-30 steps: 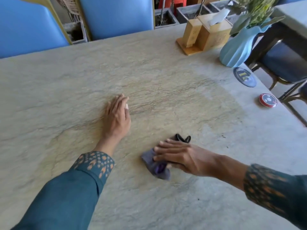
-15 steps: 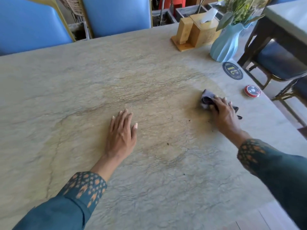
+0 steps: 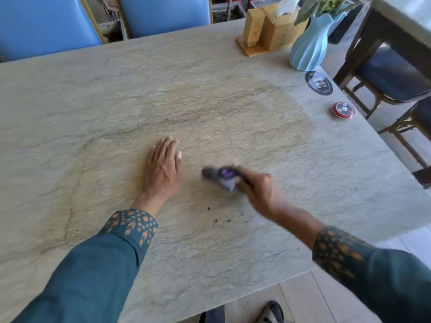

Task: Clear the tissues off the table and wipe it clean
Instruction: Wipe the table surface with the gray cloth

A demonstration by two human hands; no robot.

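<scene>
A purple-grey cloth (image 3: 221, 175) lies bunched on the stone table (image 3: 93, 108) near its middle, blurred by motion. My right hand (image 3: 257, 190) grips the cloth's right end against the tabletop. My left hand (image 3: 163, 167) rests flat on the table just left of the cloth, fingers straight and together. A few dark crumbs (image 3: 215, 220) lie on the surface in front of the cloth. No loose tissues are visible on the table.
At the far right corner stand a wooden tissue box (image 3: 279, 26) with holder, a light blue vase (image 3: 310, 48) with a plant, a dark round coaster (image 3: 318, 83) and a red round disc (image 3: 343, 110). Blue chairs (image 3: 163, 15) line the far side; more chairs stand on the right.
My right hand has swept the cloth from the right side of the table back toward the middle, close to my left hand. My left hand stays flat in place.
</scene>
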